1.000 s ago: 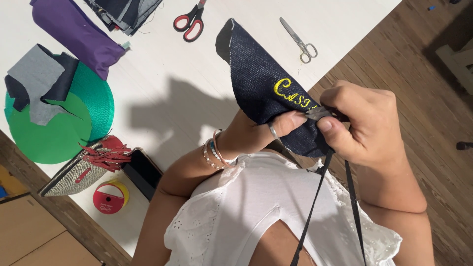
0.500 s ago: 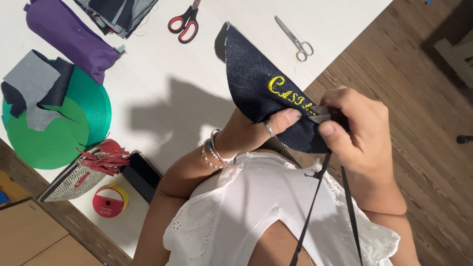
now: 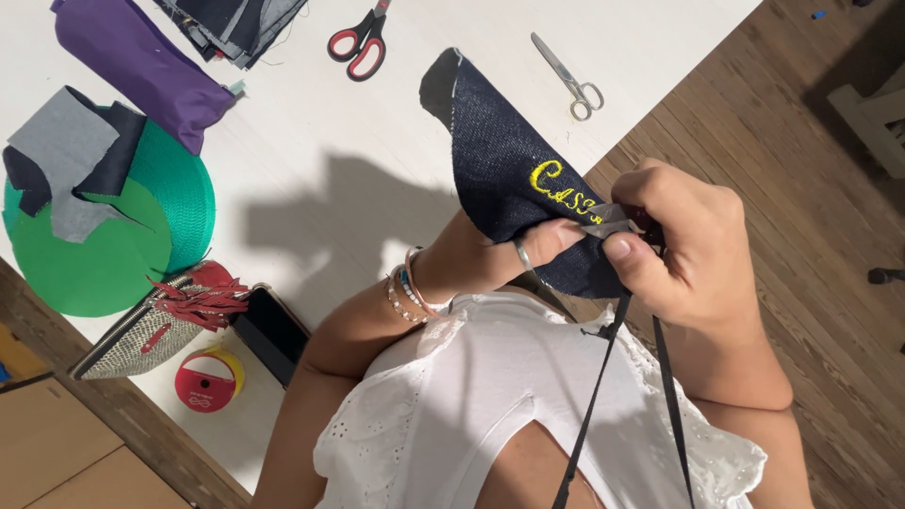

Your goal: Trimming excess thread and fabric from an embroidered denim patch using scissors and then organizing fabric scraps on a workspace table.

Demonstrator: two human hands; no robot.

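While the left hand (image 3: 490, 253) pinches the denim piece (image 3: 509, 179), the right hand (image 3: 683, 240) grips the black strap (image 3: 594, 405) against its edge. Next likely needs steady alignment.

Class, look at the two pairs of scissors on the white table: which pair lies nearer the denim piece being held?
The all-metal scissors, silver throughout, lie nearer the denim piece; the red-handled scissors sit farther off.
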